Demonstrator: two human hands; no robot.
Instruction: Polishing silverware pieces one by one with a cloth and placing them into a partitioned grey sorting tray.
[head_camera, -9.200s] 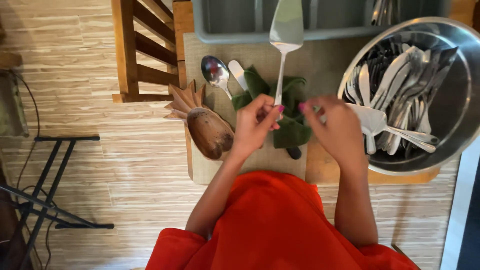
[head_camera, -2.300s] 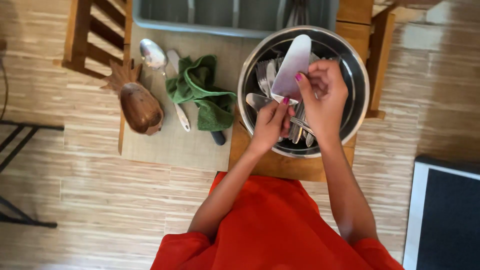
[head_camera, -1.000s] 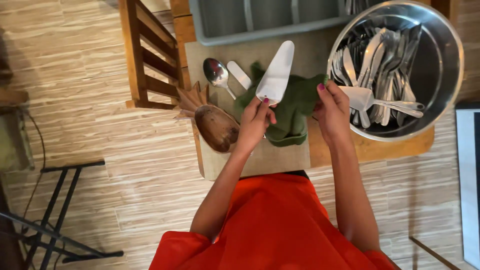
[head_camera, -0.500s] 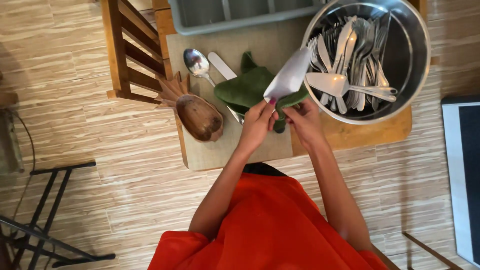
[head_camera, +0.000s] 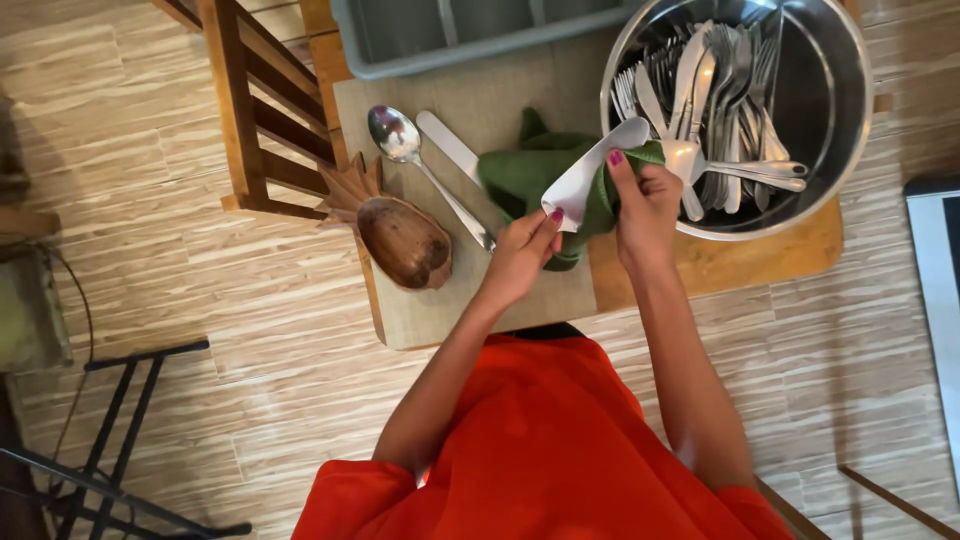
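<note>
My left hand (head_camera: 520, 255) and right hand (head_camera: 645, 205) on a flat steel server (head_camera: 590, 178) and green cloth (head_camera: 530, 175), beside the steel bowl (head_camera: 840, 100).

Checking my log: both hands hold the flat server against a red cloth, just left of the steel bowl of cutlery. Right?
Not quite: the cloth is green, not red. The head view shows the left hand and right hand holding the flat server against it, left of the steel bowl.

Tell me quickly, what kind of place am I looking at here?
Probably a home kitchen or dining corner: a steel bowl full of cutlery, a grey cutlery tray, a wooden chair and wood-look flooring.
</note>
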